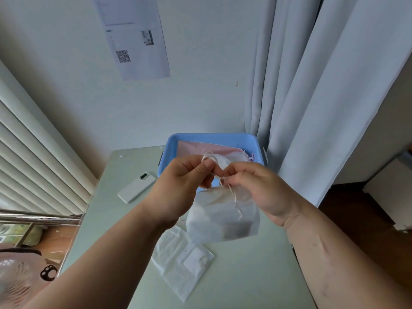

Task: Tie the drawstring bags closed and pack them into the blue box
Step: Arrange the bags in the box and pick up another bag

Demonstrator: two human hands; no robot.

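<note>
Both hands are shown raised over the table, meeting at the neck of a bag. Left hand (178, 186): fingers curled, a loop of thin cream drawstring cord (231, 192) pinched between thumb and forefinger. Right hand (256, 188): fingers likewise curled, the cord's other run pinched just beside the left fingertips, so that tension can be kept while a knot is formed. White translucent fabric bag (223, 219): hung from the cord with its mouth gathered, clear of the tabletop, loose cord ends trailing down its front. The tying step is judged to be in hand, not yet finished. Rectangular blue plastic box (211, 139): set just behind the hands, within easy reach for packing; a pink bag (200, 148) and a white bag (231, 158) are already held in it. Flat white bags (182, 259): laid on the pale green table (256, 275) below the hands, presumably awaiting tying. White phone (137, 187): left of the box, apart from the work.
</note>
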